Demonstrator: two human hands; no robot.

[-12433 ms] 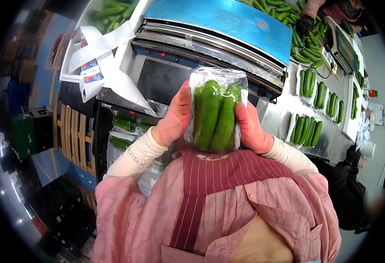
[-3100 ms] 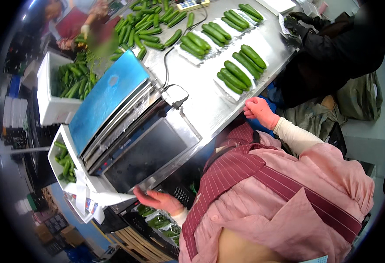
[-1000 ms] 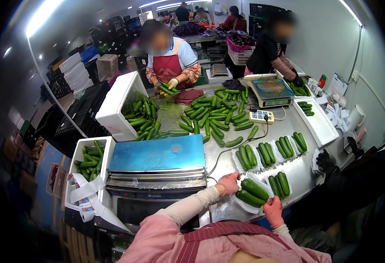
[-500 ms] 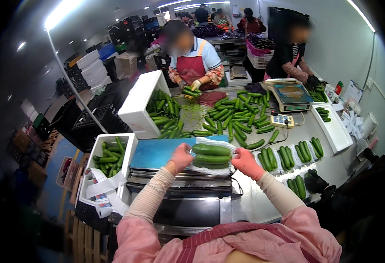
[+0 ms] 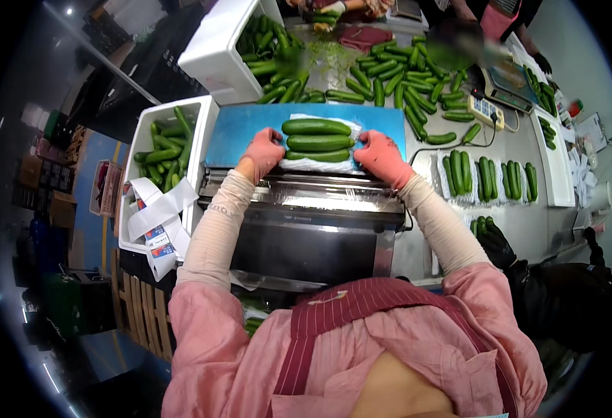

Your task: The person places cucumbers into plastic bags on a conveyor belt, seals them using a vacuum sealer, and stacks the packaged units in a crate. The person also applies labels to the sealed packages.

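Three green cucumbers [image 5: 318,143] lie side by side on a crinkled white sheet [image 5: 314,167], over the flat blue plate [image 5: 240,125] in front of me. My left hand [image 5: 264,150], in a pink glove, is closed at the sheet's left end, fingertips beside the cucumber ends. At the right end my right hand [image 5: 384,157], gloved alike, pinches the sheet's edge. Fingers partly hide both gripped edges. Just nearer than the plate runs the wrapping machine's shiny metal bar [image 5: 306,202], with a dark panel [image 5: 306,244] closer to me.
On the left stands a white foam box [image 5: 212,111] of cucumbers and paper strips. A tipped foam box [image 5: 205,52] spills cucumbers behind. Loose cucumbers [image 5: 407,76], a power strip [image 5: 485,111], a scale [image 5: 508,87] and cucumber packs [image 5: 487,177] lie right. A dark-gloved hand [image 5: 497,247] works nearby.
My view has tilted down. The sheet with the cucumbers, at the plate's near edge before, is now farther onto the blue plate, with both hands still at its ends.
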